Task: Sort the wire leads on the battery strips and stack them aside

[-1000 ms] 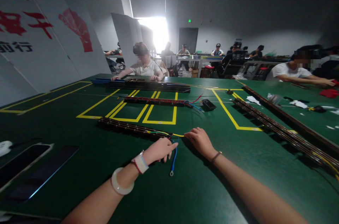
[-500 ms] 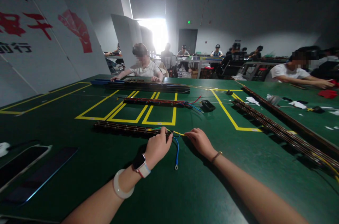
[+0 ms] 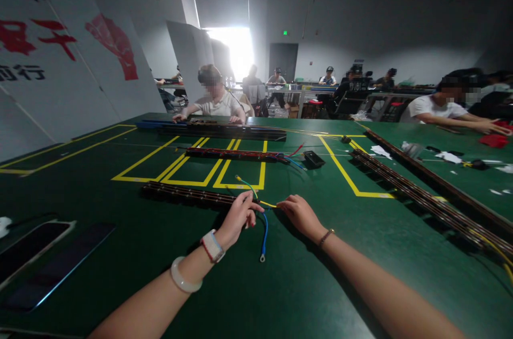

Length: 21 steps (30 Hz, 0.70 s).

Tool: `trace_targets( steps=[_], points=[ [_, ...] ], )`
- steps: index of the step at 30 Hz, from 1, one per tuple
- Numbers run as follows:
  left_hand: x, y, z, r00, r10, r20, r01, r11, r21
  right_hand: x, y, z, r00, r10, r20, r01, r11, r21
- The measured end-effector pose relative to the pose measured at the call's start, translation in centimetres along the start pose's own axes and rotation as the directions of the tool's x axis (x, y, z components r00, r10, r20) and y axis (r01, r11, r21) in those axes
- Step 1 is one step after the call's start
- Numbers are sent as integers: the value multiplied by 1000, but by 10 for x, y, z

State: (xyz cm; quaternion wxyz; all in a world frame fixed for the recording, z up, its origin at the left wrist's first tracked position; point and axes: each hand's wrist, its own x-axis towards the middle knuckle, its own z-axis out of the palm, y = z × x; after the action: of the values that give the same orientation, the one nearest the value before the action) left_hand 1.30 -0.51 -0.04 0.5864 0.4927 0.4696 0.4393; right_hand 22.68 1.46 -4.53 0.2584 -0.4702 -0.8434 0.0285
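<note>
A dark slotted strip (image 3: 188, 193) lies across the green table in front of me, with wires coming out at its right end. My left hand (image 3: 236, 217) is over that end, index finger stretched out and the others loosely bent apart. Pinched in the fingertips of my right hand (image 3: 301, 215) is the end of a yellow wire (image 3: 267, 204). A blue wire (image 3: 265, 235) with a ring terminal curves down towards me. Beyond my left hand, a green wire (image 3: 247, 184) with a yellow-sleeved end sticks up and leftward.
Further back lies another strip with red and blue wires (image 3: 236, 154), beside a black box (image 3: 313, 159). Long strips (image 3: 417, 197) run down the right side. Two phones (image 3: 60, 267) lie at left. A co-worker (image 3: 218, 96) sits across the table; another (image 3: 444, 107) sits at right.
The green wire has swung from lying along the strip to pointing away from me. My left hand has turned and its fingers have loosened. My right hand keeps its pinch, nearly still.
</note>
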Motion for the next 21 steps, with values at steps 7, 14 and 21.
trace_targets(
  steps=[7, 14, 21],
  points=[
    [1, -6, -2, 974, 182, 133, -222, 874, 432, 0, -2, 0, 1000, 18, 11, -18, 999, 29],
    [-9, -4, 1, 923, 320, 212, -367, 573, 733, 0, -4, -2, 1000, 20, 19, -21, 999, 31],
    [-13, -3, 2, 919, 317, 233, -372, 508, 777, 5, -10, -10, 997, 41, 62, -40, 999, -17]
  ],
)
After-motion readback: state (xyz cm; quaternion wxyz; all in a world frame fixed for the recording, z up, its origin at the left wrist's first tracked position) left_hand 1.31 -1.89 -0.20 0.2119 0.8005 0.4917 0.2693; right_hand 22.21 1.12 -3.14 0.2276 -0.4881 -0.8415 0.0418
